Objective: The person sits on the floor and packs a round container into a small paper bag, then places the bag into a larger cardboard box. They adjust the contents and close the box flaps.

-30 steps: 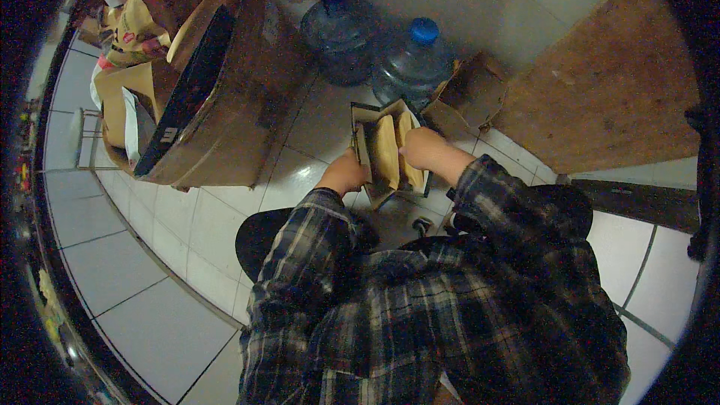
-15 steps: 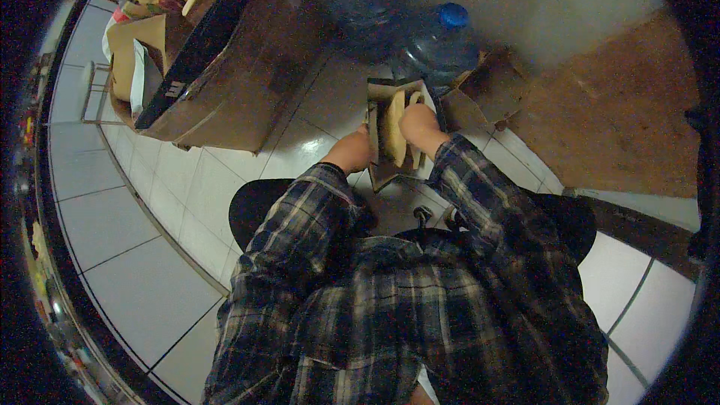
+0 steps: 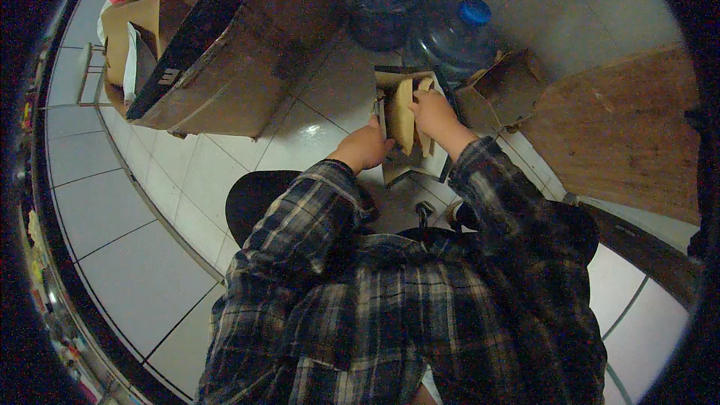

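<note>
With floor room leftward to a carton, the open box before the person runs lengthwise away, left hand pinching its left edge, right hand curled at tan packets inside, grip unclear.

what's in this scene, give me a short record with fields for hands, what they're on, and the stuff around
left hand: at the left wall of a small open box; exact grip hard to see
right hand: over the box, fingers at tan flat pieces
contents: the tan pieces stand on edge inside
behind box: two large clear bluish bottles; the nearer has a blue cap
right side: small open carton, brown board
left side: large carton
floor: pale tiles
</note>
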{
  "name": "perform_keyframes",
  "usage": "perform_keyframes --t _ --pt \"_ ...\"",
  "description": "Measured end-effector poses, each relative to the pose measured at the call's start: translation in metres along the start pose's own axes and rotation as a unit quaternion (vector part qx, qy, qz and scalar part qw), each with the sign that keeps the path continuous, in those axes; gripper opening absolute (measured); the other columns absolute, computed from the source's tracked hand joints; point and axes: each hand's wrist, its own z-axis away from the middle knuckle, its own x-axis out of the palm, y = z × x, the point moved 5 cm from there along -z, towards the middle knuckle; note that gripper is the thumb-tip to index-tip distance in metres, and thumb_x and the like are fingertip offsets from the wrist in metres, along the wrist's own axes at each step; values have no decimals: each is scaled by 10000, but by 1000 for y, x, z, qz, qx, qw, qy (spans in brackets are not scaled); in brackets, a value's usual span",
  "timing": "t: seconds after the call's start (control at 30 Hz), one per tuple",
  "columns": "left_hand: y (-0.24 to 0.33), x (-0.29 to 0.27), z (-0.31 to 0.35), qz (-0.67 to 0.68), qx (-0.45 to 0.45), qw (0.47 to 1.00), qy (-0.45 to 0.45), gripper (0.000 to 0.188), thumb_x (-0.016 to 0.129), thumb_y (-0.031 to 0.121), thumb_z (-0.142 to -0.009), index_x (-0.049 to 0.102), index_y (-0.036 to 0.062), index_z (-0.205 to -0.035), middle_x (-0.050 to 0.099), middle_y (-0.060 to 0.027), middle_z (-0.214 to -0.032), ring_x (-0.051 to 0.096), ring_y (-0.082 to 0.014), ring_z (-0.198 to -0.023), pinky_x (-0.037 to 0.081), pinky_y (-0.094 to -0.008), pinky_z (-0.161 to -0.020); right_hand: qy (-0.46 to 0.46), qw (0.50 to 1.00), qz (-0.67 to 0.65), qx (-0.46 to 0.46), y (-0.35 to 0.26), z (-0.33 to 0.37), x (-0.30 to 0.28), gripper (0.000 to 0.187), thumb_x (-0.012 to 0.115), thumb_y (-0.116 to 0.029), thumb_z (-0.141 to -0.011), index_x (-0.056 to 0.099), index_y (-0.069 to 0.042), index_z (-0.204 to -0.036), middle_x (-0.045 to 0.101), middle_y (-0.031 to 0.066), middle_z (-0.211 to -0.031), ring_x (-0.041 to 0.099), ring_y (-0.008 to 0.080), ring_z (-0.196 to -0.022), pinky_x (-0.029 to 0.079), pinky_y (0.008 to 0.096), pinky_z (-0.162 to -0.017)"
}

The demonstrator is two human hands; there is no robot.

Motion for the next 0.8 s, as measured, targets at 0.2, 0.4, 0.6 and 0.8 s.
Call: perform_keyframes --t 0.2,0.4,0.6,0.8 --pt "2 -4 2 18 14 1000 4 693 571 345 -874 300 -126 -1303 623 -275 -1061 609 -403 -995 485 -451 -857 -310 946 91 -6 -34 47 -48 265 599 -245 -862 602 7 -944 594 237 -1008 558 400 -975 467 465 -799" --pt "9 -10 8 13 0 1000 -19 657 562 306 -868 314 -156 -1264 624 -289 -1037 613 -413 -971 491 -454 -836 -163 970 9 -181 -69 115 -58 426 679 -201 -803 558 -10 -1164 610 206 -1008 579 374 -958 477 447 -814" --pt "13 -16 11 32 8 999 16 630 553 211 -836 313 -181 -1267 624 -302 -994 620 -413 -931 495 -459 -798 -248 960 31 -123 -53 135 -15 329 659 -172 -791 608 -38 -1087 641 181 -873 606 369 -883 494 480 -766" --pt "11 -8 3 -80 105 991 14 536 562 272 -843 382 -104 -1181 617 -323 -963 628 -433 -899 506 -484 -780 -223 958 78 -160 -50 139 -22 148 640 -182 -790 659 -60 -871 648 158 -839 605 355 -861 474 465 -781"
